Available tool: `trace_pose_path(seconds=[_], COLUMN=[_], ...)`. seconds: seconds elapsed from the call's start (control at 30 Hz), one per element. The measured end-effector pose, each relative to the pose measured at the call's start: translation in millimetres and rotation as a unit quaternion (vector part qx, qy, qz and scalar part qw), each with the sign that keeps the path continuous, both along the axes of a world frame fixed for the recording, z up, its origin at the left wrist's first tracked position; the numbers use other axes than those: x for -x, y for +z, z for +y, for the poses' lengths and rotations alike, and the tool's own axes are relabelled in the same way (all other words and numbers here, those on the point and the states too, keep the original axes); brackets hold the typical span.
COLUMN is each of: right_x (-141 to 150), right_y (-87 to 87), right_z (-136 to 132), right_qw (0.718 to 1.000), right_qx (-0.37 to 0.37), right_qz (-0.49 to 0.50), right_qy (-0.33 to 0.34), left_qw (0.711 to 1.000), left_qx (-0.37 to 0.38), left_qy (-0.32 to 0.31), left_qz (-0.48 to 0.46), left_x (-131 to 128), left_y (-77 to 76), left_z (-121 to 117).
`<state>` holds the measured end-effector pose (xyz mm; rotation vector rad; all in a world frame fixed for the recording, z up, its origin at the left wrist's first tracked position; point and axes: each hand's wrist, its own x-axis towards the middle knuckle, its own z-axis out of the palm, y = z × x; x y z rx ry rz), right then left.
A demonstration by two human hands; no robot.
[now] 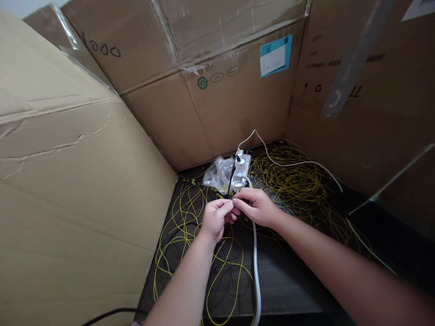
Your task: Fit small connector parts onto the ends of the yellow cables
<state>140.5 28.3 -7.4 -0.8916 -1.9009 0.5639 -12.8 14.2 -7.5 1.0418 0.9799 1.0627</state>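
Nearest, loops of yellow cable (207, 296) lie on the dark table (285, 280), below and around the hands, beside a thicker white cable (255, 253). The yellow cable looks light, thin and springy, likely to tangle and perhaps harmed by a sharp bend; a fingertip pinch close to its end would suit it best. Farther in, the left hand (215, 219) and right hand (258, 207) meet above the table, fingers curled, thumbs and forefingers closed in a fine pinch. Whatever is in that grip is too small to tell. Both forearms reach forward and converge. Just beyond sit a white power strip (242, 168) and a crumpled clear bag (215, 174), with a tangled yellow heap (288, 174) to the right and cardboard boxes (210, 113) behind.
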Motion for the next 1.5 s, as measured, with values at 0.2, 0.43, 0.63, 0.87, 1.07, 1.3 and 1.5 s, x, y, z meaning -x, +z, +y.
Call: trace_pose_path(seconds=[0.2, 0.43, 0.63, 0.87, 1.07, 1.3, 1.5], right_x=[0.1, 0.8, -0.2, -1.0, 0.6, 0.1, 0.0], right_y=[-0.4, -0.9, -0.6, 1.5, 1.6, 0.2, 1.3], right_z=[-0.5, -0.5, 0.3, 0.3, -0.8, 0.2, -0.8], right_qw=[1.000, 1.000, 1.000, 1.000, 1.000, 1.000, 1.000], right_qx=[-0.003, -0.003, -0.001, -0.001, -0.001, -0.003, 0.008], right_qz=[0.004, 0.007, 0.010, 0.007, 0.002, 0.004, 0.009], right_qy=[-0.001, -0.002, -0.003, -0.006, -0.005, -0.009, -0.002], left_qw=[1.000, 1.000, 1.000, 1.000, 1.000, 1.000, 1.000], left_qx=[0.006, 0.008, 0.008, 0.008, 0.007, 0.008, 0.010], left_qy=[0.001, -0.002, -0.004, -0.007, -0.006, -0.005, -0.002], left_qz=[-0.002, -0.005, -0.005, -0.006, -0.007, -0.002, 0.003], left_x=[0.0, 0.5, 0.0, -0.3, 0.1, -0.4, -1.0], left_y=[0.1, -0.3, 0.6, 1.3, 0.4, 1.5, 2.1], left_z=[-0.3, -0.2, -0.3, -0.9, -0.7, -0.8, -0.5])
